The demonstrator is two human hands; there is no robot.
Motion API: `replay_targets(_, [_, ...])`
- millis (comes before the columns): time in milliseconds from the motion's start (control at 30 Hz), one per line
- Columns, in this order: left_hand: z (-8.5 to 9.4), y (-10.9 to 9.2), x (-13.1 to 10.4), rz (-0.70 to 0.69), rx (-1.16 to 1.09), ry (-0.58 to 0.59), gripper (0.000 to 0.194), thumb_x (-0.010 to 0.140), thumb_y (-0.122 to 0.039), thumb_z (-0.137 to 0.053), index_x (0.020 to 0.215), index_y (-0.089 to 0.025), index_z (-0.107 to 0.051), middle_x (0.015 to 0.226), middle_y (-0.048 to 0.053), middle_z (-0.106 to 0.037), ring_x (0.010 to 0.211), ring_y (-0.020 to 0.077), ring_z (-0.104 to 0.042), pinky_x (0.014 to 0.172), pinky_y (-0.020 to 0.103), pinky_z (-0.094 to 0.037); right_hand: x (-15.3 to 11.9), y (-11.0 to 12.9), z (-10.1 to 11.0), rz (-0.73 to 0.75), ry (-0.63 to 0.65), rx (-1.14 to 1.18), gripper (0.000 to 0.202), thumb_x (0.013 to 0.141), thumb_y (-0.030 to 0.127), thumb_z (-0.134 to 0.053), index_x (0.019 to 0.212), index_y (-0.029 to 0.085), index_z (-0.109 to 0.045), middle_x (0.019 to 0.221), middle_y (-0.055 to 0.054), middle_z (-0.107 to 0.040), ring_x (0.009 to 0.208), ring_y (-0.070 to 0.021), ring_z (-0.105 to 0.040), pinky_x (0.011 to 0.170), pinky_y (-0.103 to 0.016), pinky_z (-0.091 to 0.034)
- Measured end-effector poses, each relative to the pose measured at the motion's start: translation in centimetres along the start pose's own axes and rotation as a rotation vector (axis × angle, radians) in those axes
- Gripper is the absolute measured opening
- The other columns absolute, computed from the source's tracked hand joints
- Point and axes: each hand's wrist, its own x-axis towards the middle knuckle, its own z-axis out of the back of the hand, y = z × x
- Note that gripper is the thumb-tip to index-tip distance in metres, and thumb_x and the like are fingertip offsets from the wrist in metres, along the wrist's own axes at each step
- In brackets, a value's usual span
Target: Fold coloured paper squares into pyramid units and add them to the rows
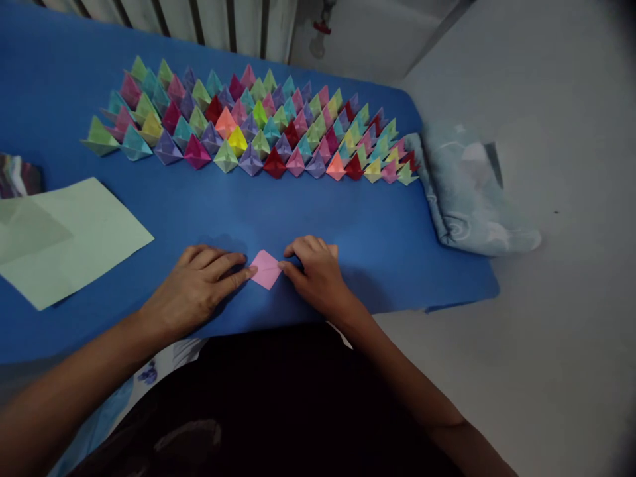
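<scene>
Near the front edge of the blue table, a small pink folded paper (266, 270) lies as a diamond with a crease across its middle. My left hand (199, 285) holds its left corner with the thumb, the fingers reaching forward beside it. At the right corner, the thumb of my right hand (318, 275) grips the paper, with the other fingers curled. Behind them stand rows of small folded paper boats (251, 156) in many colours, pink, red, green, yellow, blue and purple among them.
A large pale green sheet (84, 238) lies at the left on the blue table (318, 205). Behind it, a dark, multicoloured item (20, 175) is cut off by the frame. A folded grey-blue patterned cloth (462, 199) rests at the right end, against the pale wall (561, 278).
</scene>
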Motion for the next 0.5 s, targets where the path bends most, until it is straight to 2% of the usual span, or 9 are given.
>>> replay_targets(67, [0.4, -0.3, -0.1, 0.042, -0.007, -0.004, 0.039, 0.099, -0.014, -0.04, 0.125, -0.025, -0.067, 0.119, 0.012, -0.071, 0.1, 0.0275, -0.062, 0.082, 0.043, -0.045, 0.0, -0.1, 0.0, -0.002, -0.003, 0.003, 0.009, 0.093, 0.028, -0.058, 0.092, 0.021, -0.064, 0.104, -0.005, -0.068, 0.097, -0.0213, -0.058, 0.084, -0.036, -0.03])
replay_targets(133, [1.0, -0.4, 1.0, 0.064, -0.019, 0.033, 0.033, 0.099, -0.019, -0.042, 0.116, -0.023, -0.07, 0.117, 0.012, -0.071, 0.098, 0.0275, -0.062, 0.081, 0.043, -0.043, 0.0, -0.2, 0.0, 0.006, -0.004, -0.004, 0.008, 0.093, 0.028, -0.059, 0.092, 0.021, -0.064, 0.103, -0.004, -0.068, 0.097, -0.021, -0.058, 0.084, -0.036, -0.03])
replay_targets(233, [1.7, -0.1, 4.4, 0.072, -0.074, 0.162, 0.023, 0.096, -0.027, -0.05, 0.095, -0.022, -0.073, 0.113, 0.009, -0.071, 0.099, 0.0268, -0.062, 0.084, 0.042, -0.042, 0.1, -0.3, 0.0, 0.032, -0.022, -0.026, 0.007, 0.092, 0.028, -0.06, 0.092, 0.021, -0.063, 0.101, -0.003, -0.068, 0.097, -0.0207, -0.058, 0.082, -0.035, -0.03])
replay_targets(267, [1.8, 0.1, 5.8, 0.086, -0.097, 0.206, 0.02, 0.095, -0.027, -0.052, 0.096, -0.021, -0.072, 0.109, 0.008, -0.072, 0.097, 0.0256, -0.062, 0.084, 0.041, -0.042, 0.1, -0.3, -0.1, 0.037, -0.032, -0.031, 0.007, 0.092, 0.028, -0.06, 0.092, 0.021, -0.063, 0.1, -0.003, -0.068, 0.097, -0.0207, -0.059, 0.082, -0.034, -0.03])
replay_targets(400, [1.5, 1.0, 10.4, 0.095, -0.251, 0.496, 0.018, 0.086, -0.018, -0.058, 0.099, -0.019, -0.069, 0.098, 0.006, -0.071, 0.094, 0.0221, -0.064, 0.08, 0.033, -0.043, -0.1, -0.5, -0.3, 0.026, -0.07, 0.0, 0.006, 0.091, 0.027, -0.06, 0.089, 0.021, -0.062, 0.099, -0.003, -0.068, 0.095, -0.0201, -0.059, 0.082, -0.034, -0.03])
replay_targets(500, [1.9, 0.9, 12.0, 0.178, -0.28, 0.661, 0.023, 0.085, -0.021, -0.058, 0.105, -0.022, -0.068, 0.101, 0.004, -0.073, 0.091, 0.0201, -0.065, 0.078, 0.03, -0.042, -0.6, -0.8, -0.5, 0.026, -0.127, 0.054, 0.003, 0.089, 0.024, -0.06, 0.088, 0.022, -0.06, 0.098, -0.003, -0.069, 0.095, -0.0198, -0.06, 0.085, -0.034, -0.032])
